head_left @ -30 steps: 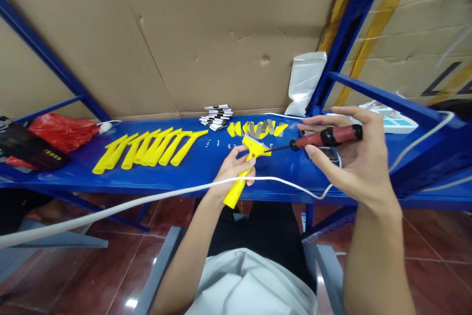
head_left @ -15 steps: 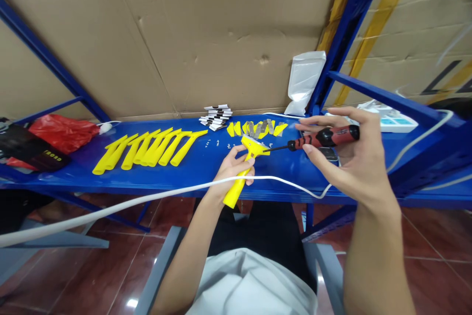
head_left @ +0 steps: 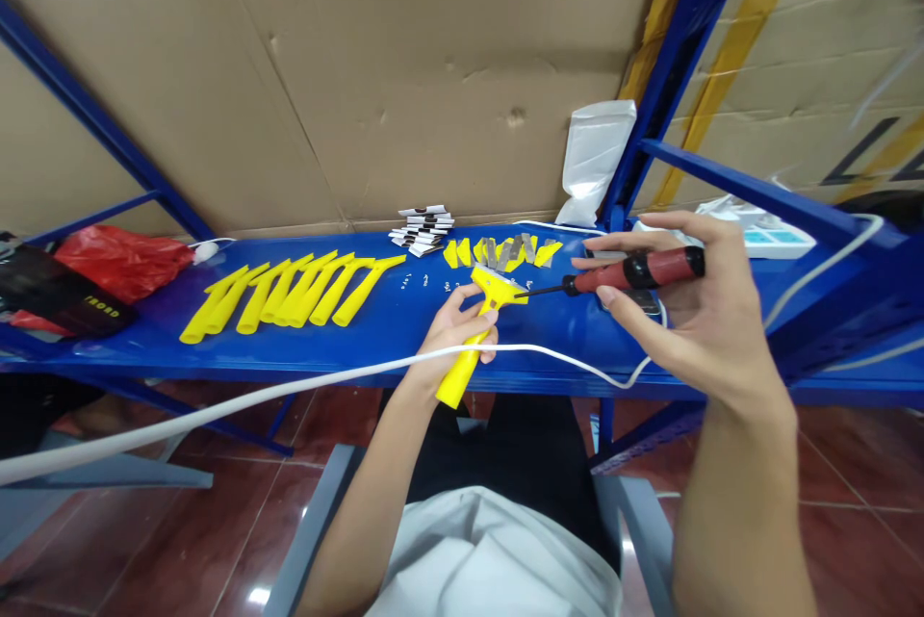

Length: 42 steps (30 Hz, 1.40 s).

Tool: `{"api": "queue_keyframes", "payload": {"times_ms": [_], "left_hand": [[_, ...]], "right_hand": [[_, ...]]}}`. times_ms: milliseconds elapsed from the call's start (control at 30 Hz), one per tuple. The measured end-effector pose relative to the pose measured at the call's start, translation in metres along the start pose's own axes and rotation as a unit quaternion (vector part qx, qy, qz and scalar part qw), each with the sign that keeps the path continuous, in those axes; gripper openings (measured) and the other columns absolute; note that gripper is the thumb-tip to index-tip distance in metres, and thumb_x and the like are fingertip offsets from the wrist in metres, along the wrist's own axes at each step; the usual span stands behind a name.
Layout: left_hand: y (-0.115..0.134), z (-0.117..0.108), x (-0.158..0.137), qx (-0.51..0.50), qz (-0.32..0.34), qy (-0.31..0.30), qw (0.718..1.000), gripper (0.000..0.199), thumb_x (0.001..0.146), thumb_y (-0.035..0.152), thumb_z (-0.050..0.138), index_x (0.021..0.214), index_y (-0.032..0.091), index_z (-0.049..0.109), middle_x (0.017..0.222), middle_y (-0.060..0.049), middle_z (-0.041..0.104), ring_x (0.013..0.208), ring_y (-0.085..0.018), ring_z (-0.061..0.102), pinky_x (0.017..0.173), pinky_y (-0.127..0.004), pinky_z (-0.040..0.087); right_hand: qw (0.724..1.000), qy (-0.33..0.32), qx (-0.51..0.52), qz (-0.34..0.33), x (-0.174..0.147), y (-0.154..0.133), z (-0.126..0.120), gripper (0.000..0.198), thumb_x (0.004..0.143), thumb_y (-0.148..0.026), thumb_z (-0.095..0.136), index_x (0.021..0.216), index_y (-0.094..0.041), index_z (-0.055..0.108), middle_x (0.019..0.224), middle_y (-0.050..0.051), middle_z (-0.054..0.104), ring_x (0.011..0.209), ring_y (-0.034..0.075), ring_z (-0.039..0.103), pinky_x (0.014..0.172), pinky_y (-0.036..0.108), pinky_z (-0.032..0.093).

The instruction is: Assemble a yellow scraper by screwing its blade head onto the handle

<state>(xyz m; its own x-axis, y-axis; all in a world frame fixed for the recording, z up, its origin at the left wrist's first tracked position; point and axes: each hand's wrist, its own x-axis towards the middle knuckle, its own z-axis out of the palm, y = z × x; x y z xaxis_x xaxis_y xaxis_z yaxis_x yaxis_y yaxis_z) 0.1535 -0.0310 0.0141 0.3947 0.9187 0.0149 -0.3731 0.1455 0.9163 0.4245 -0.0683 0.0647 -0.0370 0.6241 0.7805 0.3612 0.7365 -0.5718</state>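
My left hand (head_left: 462, 323) is closed round the neck of a yellow scraper (head_left: 457, 378), whose wide head points away from me. My right hand (head_left: 711, 309) grips a screwdriver (head_left: 660, 268) with a red and black handle, held nearly level with fingers and thumb along it. The dark shaft runs left, and its tip meets the right side of the scraper's head. Behind the head lie several small yellow pieces (head_left: 510, 254) and grey metal blades. To the left, several yellow scraper handles (head_left: 361, 295) lie in a slanted row.
A white cable (head_left: 289, 391) crosses in front of the blue shelf (head_left: 404, 338) and over my left wrist. Folded black-and-white papers (head_left: 423, 230) lie at the back. A white packet (head_left: 598, 160) leans against the cardboard. A red bag (head_left: 122, 261) sits left; a blue post (head_left: 671, 68) stands right.
My right hand's fingers have shifted slightly on the screwdriver handle, and the handle looks rotated. The tip stays at the scraper head. My left hand has hardly moved.
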Motion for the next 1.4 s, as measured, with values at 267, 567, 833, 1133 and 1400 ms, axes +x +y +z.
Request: {"api": "queue_keyframes", "payload": {"times_ms": [267, 567, 833, 1133, 1400], "left_hand": [[-0.002, -0.001, 0.001, -0.022, 0.007, -0.007, 1.0, 0.065, 0.087, 0.034, 0.103, 0.133, 0.022, 0.059, 0.109, -0.002, 0.076, 0.057, -0.006, 0.064, 0.053, -0.021, 0.05], [-0.006, -0.001, 0.005, -0.041, 0.016, 0.004, 0.999, 0.067, 0.083, 0.033, 0.105, 0.131, 0.021, 0.06, 0.11, -0.004, 0.078, 0.055, -0.006, 0.063, 0.05, -0.02, 0.047], [-0.006, -0.001, 0.004, -0.048, 0.013, -0.002, 0.999, 0.063, 0.085, 0.029, 0.104, 0.13, 0.021, 0.061, 0.112, -0.004, 0.077, 0.055, -0.006, 0.063, 0.05, -0.02, 0.047], [-0.001, 0.0, 0.001, -0.061, 0.013, -0.027, 0.998, 0.06, 0.089, 0.03, 0.101, 0.133, 0.022, 0.061, 0.111, -0.004, 0.077, 0.055, -0.006, 0.062, 0.053, -0.022, 0.049], [-0.004, 0.006, -0.007, -0.113, 0.089, -0.052, 0.988, 0.061, 0.087, 0.031, 0.099, 0.134, 0.03, 0.059, 0.119, 0.0, 0.074, 0.05, -0.002, 0.056, 0.051, -0.021, 0.046]], "right_hand": [[0.999, -0.003, -0.033, 0.001, -0.001, -0.007, -0.011, 0.059, 0.097, -0.03, 0.093, 0.147, -0.038, 0.061, 0.127, 0.005, 0.084, 0.122, 0.034, 0.084, 0.107, 0.056, 0.069], [0.998, -0.018, -0.063, 0.009, -0.007, -0.011, -0.016, 0.055, 0.1, -0.031, 0.091, 0.148, -0.039, 0.066, 0.133, 0.004, 0.084, 0.129, 0.034, 0.082, 0.099, 0.051, 0.071], [0.997, 0.065, -0.028, 0.008, -0.002, -0.002, -0.003, 0.068, 0.091, -0.041, 0.102, 0.149, -0.04, 0.066, 0.118, 0.005, 0.081, 0.115, 0.038, 0.086, 0.103, 0.057, 0.069], [0.975, 0.196, 0.016, -0.105, 0.015, 0.013, 0.011, 0.05, 0.093, -0.048, 0.098, 0.113, -0.031, 0.056, 0.1, -0.003, 0.076, 0.084, 0.025, 0.084, 0.086, 0.049, 0.07], [0.948, 0.149, -0.266, 0.091, 0.002, 0.002, -0.028, 0.033, 0.099, -0.052, 0.077, 0.109, -0.03, 0.055, 0.093, 0.004, 0.078, 0.061, 0.023, 0.069, 0.063, 0.039, 0.054]]}}
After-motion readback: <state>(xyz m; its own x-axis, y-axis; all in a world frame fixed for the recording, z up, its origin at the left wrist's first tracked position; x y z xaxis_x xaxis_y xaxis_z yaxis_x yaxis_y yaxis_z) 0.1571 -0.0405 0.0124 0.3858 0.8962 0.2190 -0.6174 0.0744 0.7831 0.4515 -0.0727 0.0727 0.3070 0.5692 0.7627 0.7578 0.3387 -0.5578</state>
